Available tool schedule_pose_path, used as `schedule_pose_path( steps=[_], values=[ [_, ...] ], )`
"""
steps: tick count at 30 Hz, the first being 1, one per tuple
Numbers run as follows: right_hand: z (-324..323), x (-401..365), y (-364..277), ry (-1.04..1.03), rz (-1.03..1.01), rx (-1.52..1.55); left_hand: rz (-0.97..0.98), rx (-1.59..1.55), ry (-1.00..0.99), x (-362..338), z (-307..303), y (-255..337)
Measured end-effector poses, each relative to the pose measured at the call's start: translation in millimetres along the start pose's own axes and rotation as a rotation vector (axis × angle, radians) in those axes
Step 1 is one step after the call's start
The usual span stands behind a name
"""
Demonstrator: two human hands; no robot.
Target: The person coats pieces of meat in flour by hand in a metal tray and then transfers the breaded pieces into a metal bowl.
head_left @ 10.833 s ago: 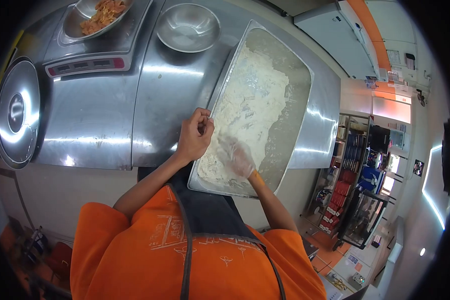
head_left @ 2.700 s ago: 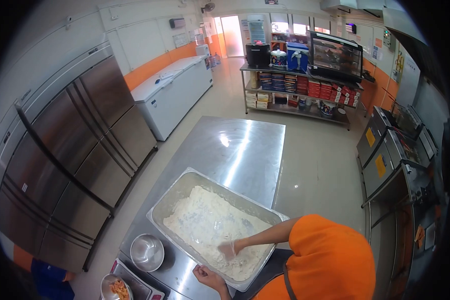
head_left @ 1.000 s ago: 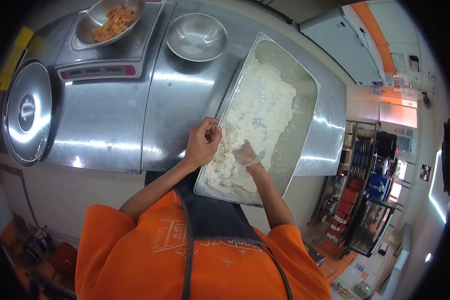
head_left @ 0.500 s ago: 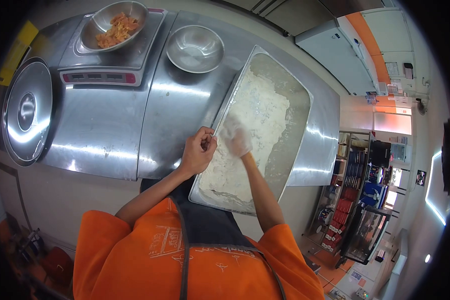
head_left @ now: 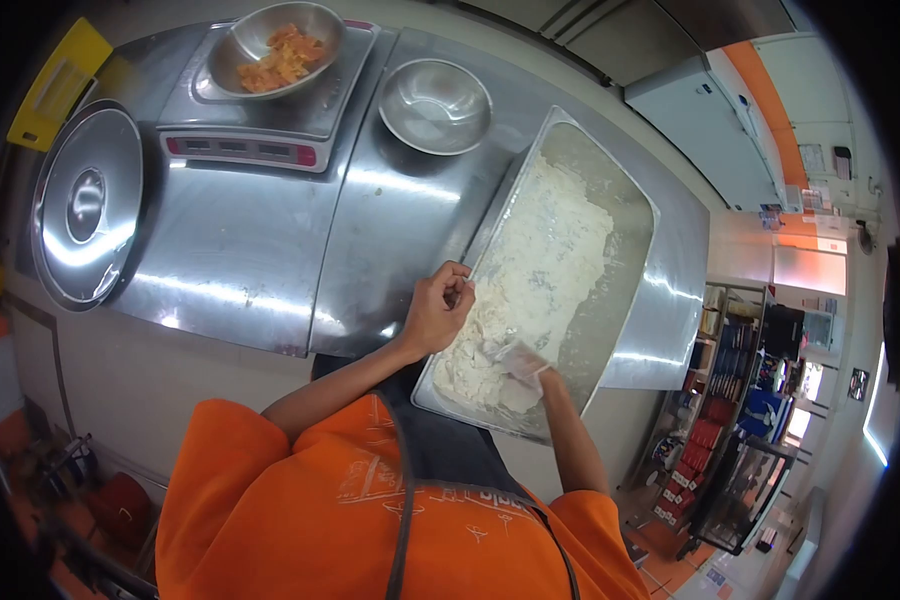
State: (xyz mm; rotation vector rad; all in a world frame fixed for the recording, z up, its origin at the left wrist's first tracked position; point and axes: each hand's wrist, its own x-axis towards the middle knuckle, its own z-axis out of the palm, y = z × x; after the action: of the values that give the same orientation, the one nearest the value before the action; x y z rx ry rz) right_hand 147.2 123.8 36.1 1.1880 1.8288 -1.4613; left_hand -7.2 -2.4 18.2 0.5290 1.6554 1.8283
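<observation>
A deep rectangular metal tray [head_left: 625, 300] lies at a slant before me, with a broad layer of pale flour [head_left: 555, 235] in it. My left hand [head_left: 438, 312] is closed on the tray's near-left rim, its fingers curled and the thumb at the edge. Inside the tray, at the end close to my body, my right hand [head_left: 520, 365] is down in the flour. It wears a thin, see-through glove dusted white, and its fingers blend into the flour. Around it the flour is lumpy and heaped.
A steel bowl [head_left: 436, 106] stands left of the tray. Farther left, a digital scale [head_left: 240, 150] carries another bowl [head_left: 223, 62] holding orange pieces [head_left: 282, 58]. A large round metal lid [head_left: 88, 250] and a yellow object [head_left: 58, 85] are at the far left of the steel table [head_left: 230, 240].
My right hand has moved through the flour toward my body, leaving the flour there more heaped. My left hand stays at the tray rim. The whole view has shifted slightly.
</observation>
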Motion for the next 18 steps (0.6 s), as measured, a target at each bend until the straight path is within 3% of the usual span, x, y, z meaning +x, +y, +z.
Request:
schedule_pose_path(
  steps=[5,8,9,10,11,13,14,16,18],
  values=[
    [53.8,69.4,11.8,0.105,-0.539,0.334,0.021,0.034,-0.001,-0.6,-2.6,2.5],
    [28.0,68.3,19.9,0.156,-0.676,0.300,0.007,0.052,-0.030,0.7,-6.1,5.9],
    [13.8,62.6,17.5,0.181,-0.651,0.197,0.008,0.066,-0.042,1.3,-7.6,7.1],
    [-6.2,57.7,14.6,0.198,-0.434,-0.157,0.007,0.079,-0.060,0.8,-8.0,7.6],
    [-16.5,55.9,23.7,0.205,-0.422,-0.148,-0.001,0.078,-0.074,-0.4,-7.8,6.6],
    [-26.1,49.0,49.8,0.204,-0.808,-0.768,-0.003,0.051,-0.026,0.5,-4.3,3.7],
    [-29.7,12.4,-8.9,0.040,-0.656,-0.670,-0.004,0.026,-0.030,0.6,-3.6,1.0],
    [-52.0,19.3,-32.7,-0.073,-0.535,-0.260,-0.004,0.024,-0.039,0.7,-2.0,-1.8],
    [-64.7,48.4,-48.4,0.239,-0.561,-0.078,-0.012,0.013,-0.021,0.9,-1.3,-2.4]
  ],
)
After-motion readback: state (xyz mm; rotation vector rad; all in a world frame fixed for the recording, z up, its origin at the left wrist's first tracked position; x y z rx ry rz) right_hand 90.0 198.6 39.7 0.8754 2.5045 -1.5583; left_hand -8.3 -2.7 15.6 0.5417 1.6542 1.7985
